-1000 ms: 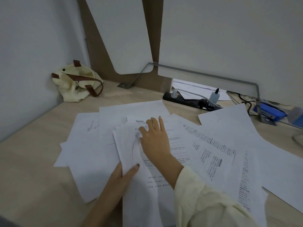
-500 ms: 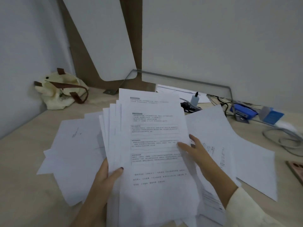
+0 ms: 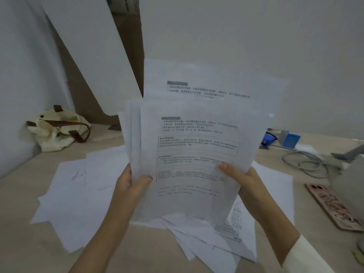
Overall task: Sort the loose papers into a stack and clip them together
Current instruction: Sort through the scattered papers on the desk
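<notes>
Both hands are holding a gathered sheaf of printed papers (image 3: 197, 154) upright above the desk (image 3: 23, 223), at about twelve o'clock from the person's wrists. The left hand (image 3: 130, 186) is gripping the sheaf's edge at nine o'clock, its fingers pinching the sheets with the thumb lying across the front; the right hand (image 3: 242, 180) is pinching the edge at three o'clock the same way, thumb on the printed face. The sheets are not squared — several left edges are fanning out, and one page is riding higher than the front one. More loose sheets (image 3: 82, 194) are lying scattered on the desk below, from about seven o'clock round to four. The step in hand appears to be gathering and aligning, so the task looks less than half done. The next move probably calls for tapping the sheaf's bottom edge on the desk to even it, then collecting the remaining sheets. No clip is identifiable; a cream tote bag (image 3: 57, 131) is sitting at ten o'clock, a phone (image 3: 332, 205) at three.
</notes>
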Available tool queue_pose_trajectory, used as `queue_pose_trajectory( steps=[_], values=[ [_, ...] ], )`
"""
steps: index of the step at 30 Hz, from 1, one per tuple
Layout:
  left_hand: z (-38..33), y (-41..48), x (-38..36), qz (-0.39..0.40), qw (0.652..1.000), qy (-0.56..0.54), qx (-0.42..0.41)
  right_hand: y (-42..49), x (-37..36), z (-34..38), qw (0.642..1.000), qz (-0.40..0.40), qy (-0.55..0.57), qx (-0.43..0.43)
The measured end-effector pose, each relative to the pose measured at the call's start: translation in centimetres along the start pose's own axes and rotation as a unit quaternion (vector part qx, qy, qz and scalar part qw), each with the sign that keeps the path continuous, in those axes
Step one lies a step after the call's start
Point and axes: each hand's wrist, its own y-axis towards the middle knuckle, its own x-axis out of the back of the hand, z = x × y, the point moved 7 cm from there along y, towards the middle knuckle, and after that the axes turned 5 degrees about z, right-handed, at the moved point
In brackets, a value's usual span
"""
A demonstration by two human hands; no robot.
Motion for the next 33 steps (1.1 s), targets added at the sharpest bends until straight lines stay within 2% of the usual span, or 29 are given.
queue_pose_trajectory(
  steps=[7,13,19,25,29,33],
  values=[
    [-1.2,-0.9,-1.4,0.017,0.999,-0.012,-0.035,-2.1,0.3,-1.9,0.999,-0.026,0.001,-0.033],
    [-2.1,-1.6,-1.3,-0.008,0.998,-0.006,-0.062,-2.9,0.6,-0.6,0.997,-0.073,0.012,0.018],
    [1.8,-2.8,-2.2,0.006,0.999,-0.032,0.024,-4.3,0.1,-4.8,0.995,-0.089,-0.001,-0.039],
    [1.5,-2.9,-2.1,-0.004,1.0,-0.003,0.021,-4.7,0.8,-4.7,0.991,-0.13,0.01,-0.019],
    [3.4,-3.9,-2.3,-0.001,0.997,-0.005,0.075,-5.0,0.4,-6.1,0.991,-0.106,-0.038,-0.071],
    [2.8,-3.3,-2.7,0.012,0.997,0.024,0.076,-5.2,2.1,-5.1,0.982,-0.141,-0.108,-0.069]
  ],
)
